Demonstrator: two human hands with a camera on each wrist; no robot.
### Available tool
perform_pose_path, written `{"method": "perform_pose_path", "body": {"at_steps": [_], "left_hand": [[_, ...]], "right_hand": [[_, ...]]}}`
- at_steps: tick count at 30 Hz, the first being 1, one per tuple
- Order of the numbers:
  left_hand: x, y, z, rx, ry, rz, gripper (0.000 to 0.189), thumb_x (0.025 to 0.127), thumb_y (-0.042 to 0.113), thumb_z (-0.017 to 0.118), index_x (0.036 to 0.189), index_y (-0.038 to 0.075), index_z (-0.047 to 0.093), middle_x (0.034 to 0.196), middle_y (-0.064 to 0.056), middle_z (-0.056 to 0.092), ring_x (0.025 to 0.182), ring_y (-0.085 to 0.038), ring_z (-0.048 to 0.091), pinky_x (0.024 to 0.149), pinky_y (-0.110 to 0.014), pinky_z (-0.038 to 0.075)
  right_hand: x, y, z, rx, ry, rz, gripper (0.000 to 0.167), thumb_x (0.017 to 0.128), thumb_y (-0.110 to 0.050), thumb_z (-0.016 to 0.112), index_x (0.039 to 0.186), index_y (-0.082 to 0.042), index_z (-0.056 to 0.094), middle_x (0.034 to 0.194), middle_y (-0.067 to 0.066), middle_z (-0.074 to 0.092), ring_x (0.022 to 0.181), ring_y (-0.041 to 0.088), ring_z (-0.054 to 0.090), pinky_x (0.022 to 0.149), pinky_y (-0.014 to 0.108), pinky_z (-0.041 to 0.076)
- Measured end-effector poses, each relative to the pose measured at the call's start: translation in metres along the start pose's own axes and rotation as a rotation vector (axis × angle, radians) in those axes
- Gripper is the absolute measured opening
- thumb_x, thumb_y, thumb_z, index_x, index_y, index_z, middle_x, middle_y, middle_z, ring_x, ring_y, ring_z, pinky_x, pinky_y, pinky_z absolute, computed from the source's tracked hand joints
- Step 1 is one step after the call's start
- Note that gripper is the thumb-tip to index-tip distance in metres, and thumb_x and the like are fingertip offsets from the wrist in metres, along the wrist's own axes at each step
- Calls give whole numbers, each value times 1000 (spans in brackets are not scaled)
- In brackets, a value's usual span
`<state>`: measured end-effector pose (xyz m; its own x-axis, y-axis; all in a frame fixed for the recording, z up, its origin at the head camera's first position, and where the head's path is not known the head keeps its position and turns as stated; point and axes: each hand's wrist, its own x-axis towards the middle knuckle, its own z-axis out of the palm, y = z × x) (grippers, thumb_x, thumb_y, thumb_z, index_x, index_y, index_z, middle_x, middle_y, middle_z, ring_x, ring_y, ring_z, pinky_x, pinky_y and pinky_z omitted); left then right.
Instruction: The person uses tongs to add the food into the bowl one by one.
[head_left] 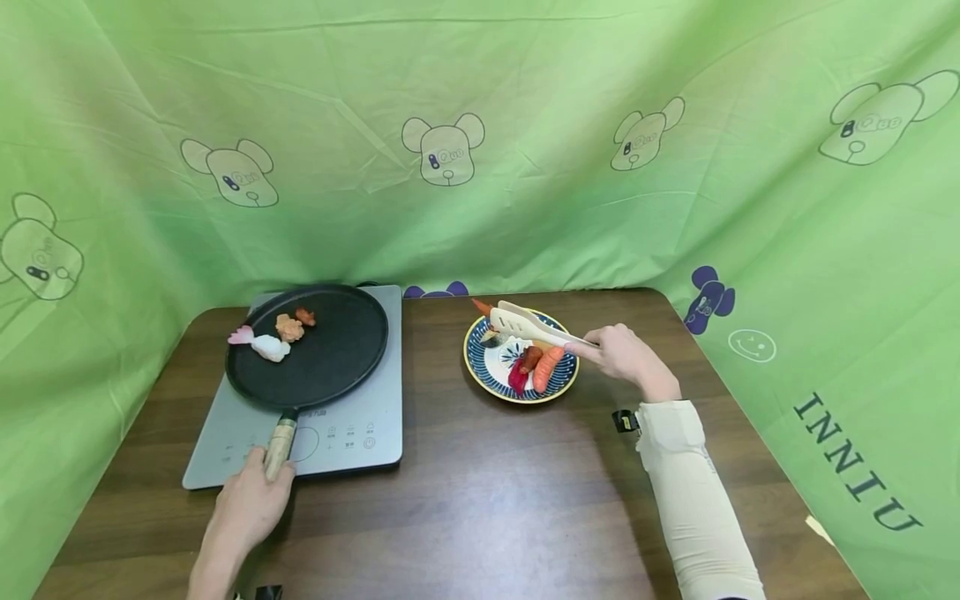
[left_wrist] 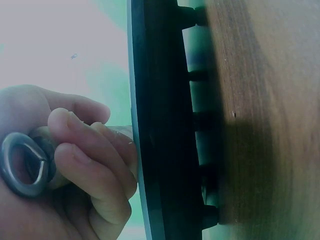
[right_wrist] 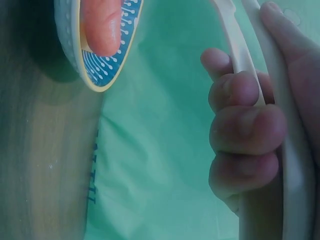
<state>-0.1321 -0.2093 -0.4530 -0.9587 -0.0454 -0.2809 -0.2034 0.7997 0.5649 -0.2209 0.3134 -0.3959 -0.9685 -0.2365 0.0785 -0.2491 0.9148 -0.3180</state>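
1. The right hand [head_left: 628, 357] curls round pale tongs [head_left: 525, 327] over the patterned plate [head_left: 480, 367]; an orange pointed piece [head_left: 482, 307] shows at their tips, though whether they pinch it is unclear.
2. The left hand [head_left: 253, 498] grips the handle [head_left: 281, 448] of the flat pan [head_left: 337, 342], which sits on the cooktop [head_left: 360, 350].
3. A light, even squeeze seems best, catching the piece near its middle; gripped at one end, it could swivel or slip.
4. Raising the tongs before any sideways move would spare the plump, ridged orange piece [head_left: 548, 369] lying on the plate.
5. A steady left grip should keep the pan from turning.
6. The tongs' head is slotted; the pan is matte black and shallow, its handle woodlike, with a metal ring [left_wrist: 26, 189] at the end.
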Motion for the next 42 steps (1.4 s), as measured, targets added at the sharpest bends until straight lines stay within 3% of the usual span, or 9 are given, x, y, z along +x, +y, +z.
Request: {"method": "perform_pose_path", "body": {"at_steps": [9, 17, 24, 42], "left_hand": [[-1, 1, 0, 2, 0, 1, 50, 95, 36, 41, 121, -6, 34, 70, -12, 45, 55, -24, 45, 47, -35, 34], [0, 0, 0, 11, 6, 4, 50, 95, 36, 42, 122, -6, 34, 70, -12, 45, 56, -24, 45, 47, -35, 34], [0, 0, -1, 13, 10, 8, 51, 95, 36, 41, 123, -6, 33, 71, -12, 46, 57, -25, 46, 47, -35, 35], [0, -1, 0, 18, 10, 24, 46, 95, 34, 43, 118, -5, 35, 69, -11, 45, 56, -24, 45, 47, -35, 34]], "right_hand": [[5, -4, 3, -19, 21, -39, 45, 92, -47, 55, 60, -17, 47, 53, -7, 34, 52, 13, 40, 54, 31, 34], [1, -1, 4, -11, 9, -8, 45, 92, -49, 54, 63, -16, 53, 53, -6, 39, 56, 14, 44, 58, 33, 38], [2, -3, 2, 6, 32, -26, 46, 91, -49, 55, 61, -16, 50, 52, -8, 35, 54, 14, 42, 57, 32, 36], [17, -32, -3, 42, 63, -119, 44, 92, -44, 58, 59, -17, 45, 52, -9, 33, 49, 9, 33, 51, 29, 29]]}}
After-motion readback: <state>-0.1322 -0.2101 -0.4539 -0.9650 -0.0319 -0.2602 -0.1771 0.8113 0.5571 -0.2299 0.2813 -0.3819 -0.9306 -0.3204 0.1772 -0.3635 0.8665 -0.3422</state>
